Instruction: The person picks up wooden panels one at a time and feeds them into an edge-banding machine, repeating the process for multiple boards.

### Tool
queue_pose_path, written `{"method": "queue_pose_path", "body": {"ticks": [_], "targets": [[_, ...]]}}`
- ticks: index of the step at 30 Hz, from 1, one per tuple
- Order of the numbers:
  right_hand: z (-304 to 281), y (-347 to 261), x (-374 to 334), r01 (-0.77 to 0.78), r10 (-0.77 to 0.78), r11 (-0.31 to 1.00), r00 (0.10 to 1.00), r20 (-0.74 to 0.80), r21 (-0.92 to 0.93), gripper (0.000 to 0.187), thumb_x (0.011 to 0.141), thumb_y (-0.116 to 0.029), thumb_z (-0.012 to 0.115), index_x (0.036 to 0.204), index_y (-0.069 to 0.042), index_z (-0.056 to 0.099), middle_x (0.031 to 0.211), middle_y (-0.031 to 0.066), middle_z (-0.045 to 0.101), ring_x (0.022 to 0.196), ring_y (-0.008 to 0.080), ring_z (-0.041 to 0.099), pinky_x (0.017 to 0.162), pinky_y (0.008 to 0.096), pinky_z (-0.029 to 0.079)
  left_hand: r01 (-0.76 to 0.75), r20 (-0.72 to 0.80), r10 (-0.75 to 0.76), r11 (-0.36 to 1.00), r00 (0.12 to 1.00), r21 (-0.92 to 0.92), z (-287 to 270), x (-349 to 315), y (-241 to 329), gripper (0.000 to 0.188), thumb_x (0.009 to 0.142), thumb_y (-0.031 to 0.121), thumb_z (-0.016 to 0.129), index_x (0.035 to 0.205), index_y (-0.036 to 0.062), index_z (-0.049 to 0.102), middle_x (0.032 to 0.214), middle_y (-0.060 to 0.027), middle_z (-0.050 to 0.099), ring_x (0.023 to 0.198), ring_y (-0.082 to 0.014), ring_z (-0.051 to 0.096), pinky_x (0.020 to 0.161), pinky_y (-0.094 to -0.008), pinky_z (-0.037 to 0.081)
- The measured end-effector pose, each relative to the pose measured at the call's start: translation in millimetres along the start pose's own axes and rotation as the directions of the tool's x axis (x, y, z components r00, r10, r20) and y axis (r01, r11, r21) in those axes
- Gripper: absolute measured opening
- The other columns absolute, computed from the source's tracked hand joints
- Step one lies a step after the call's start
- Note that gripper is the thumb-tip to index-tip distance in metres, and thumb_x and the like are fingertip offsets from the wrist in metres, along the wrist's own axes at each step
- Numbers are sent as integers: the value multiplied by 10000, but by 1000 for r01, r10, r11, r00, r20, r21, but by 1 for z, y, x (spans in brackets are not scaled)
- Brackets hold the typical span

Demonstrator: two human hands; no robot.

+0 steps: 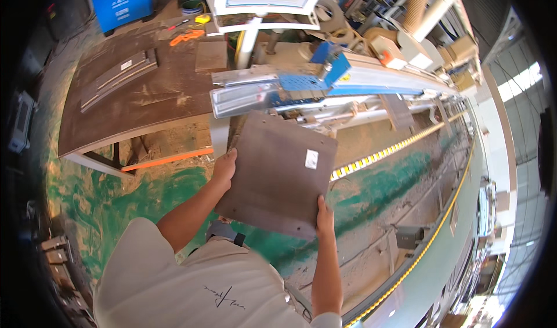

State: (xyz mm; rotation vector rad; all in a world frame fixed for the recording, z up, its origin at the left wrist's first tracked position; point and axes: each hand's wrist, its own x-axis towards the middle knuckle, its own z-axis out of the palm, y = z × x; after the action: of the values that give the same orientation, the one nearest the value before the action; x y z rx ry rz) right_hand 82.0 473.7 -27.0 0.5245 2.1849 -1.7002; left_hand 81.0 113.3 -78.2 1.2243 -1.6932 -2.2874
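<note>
— What does that panel look like?
— My panel point(277, 174) is flat, dark brown and nearly square, with a small white label point(311, 159) on its right half
— Where is it from your hands?
— Between them, in front of me, above the green floor point(156, 196); my left hand point(225, 167) is at its left edge, my right hand point(325, 216) by its lower right corner
— And your grip?
— Both hands pinch the panel's edges; the fingers are mostly hidden, so I can't tell their spread
</note>
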Motion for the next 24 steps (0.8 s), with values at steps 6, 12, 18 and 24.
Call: {"method": "queue_pose_path", "body": {"ticks": [6, 12, 18, 24], "targets": [[88, -74, 187, 195, -161, 729, 981, 112, -656, 838, 986, -636, 252, 1180, 90, 621, 1215, 364, 565, 1222, 486, 498, 1035, 490, 387, 44, -190, -82, 980, 978, -196, -23, 81, 25, 454, 999, 403, 553, 1208, 0, 580, 1128, -102, 629, 1001, -224, 594, 854, -390, 488], [115, -118, 294, 253, -216, 610, 965, 150, -751, 853, 996, -624, 208, 1074, 92, 663, 1106, 351, 617, 1123, 506, 552, 973, 534, 420, 124, -153, -140, 986, 978, -110, 14, 98, 73, 473, 988, 426, 557, 1145, -17, 612, 973, -87, 625, 900, -197, 578, 832, -381, 478], [111, -126, 339, 390, -255, 569, 921, 296, -724, 810, 1022, -564, 196, 979, 84, 681, 1048, 343, 634, 1012, 524, 590, 895, 546, 463, -67, -414, 149, 976, 898, 205, 31, 133, 37, 463, 971, 400, 588, 1175, -10, 655, 1048, -109, 680, 921, -234, 616, 805, -373, 492], [54, -125, 391, 521, -410, 453, 842, 350, -723, 762, 1042, -503, 194, 861, 65, 670, 928, 328, 655, 934, 501, 629, 822, 541, 506, 66, -399, -31, 995, 916, 73, 118, 128, 65, 461, 965, 380, 611, 1210, -9, 646, 1076, -122, 684, 965, -213, 612, 820, -362, 490]]}}
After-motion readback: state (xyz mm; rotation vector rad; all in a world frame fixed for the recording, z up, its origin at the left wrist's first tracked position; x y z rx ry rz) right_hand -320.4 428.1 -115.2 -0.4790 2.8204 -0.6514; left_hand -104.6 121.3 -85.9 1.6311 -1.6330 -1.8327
